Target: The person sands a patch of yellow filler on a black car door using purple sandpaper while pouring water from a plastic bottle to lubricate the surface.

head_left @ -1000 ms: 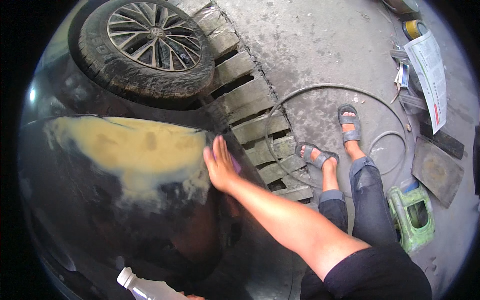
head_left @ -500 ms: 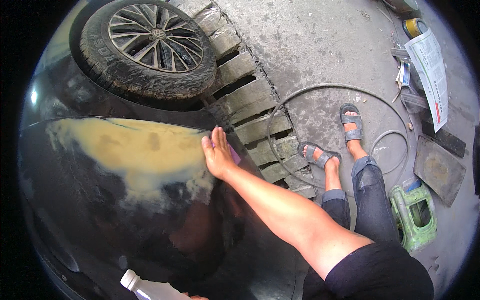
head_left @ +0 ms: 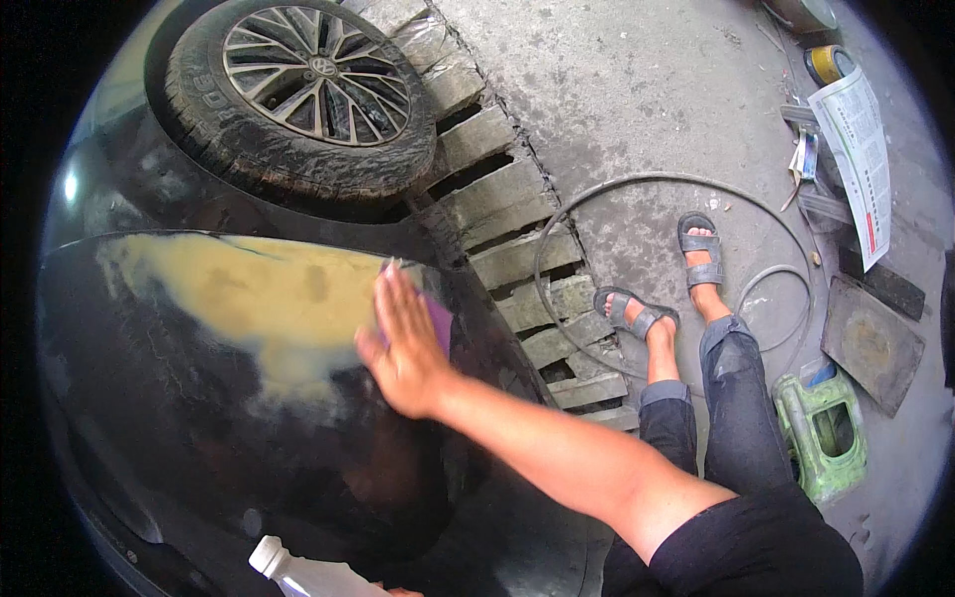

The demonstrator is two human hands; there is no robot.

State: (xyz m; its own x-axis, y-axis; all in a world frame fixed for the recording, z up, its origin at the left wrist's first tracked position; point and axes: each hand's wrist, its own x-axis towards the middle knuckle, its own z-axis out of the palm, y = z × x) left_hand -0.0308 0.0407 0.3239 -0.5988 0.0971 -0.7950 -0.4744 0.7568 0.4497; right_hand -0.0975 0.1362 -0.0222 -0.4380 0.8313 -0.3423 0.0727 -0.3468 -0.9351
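Note:
My right hand point(head_left: 406, 343) lies flat, fingers stretched forward, pressing a purple sheet point(head_left: 438, 323), apparently sandpaper, onto a dark car body panel point(head_left: 328, 468). Most of the sheet is hidden under the palm. Beside the fingers, a broad tan patch of filler point(head_left: 259, 289) spreads over the panel, its edges feathered and smudged. At the lower edge, a pale plastic bottle point(head_left: 313, 575) with a white cap tilts over the panel. Only a few fingers of my left hand point(head_left: 396, 591) show, closed against the bottle.
A car wheel point(head_left: 308, 109) stands beyond the panel. Slatted edging point(head_left: 497, 199) borders the concrete floor. A looped hose point(head_left: 617, 179) surrounds my sandalled feet. On the right are a cut green jug point(head_left: 821, 433), a flat dark board point(head_left: 873, 338) and a printed sheet point(head_left: 856, 149).
My right hand has slid left and slightly nearer across the panel with the purple sheet, onto the filler's right edge. The bottle has barely shifted.

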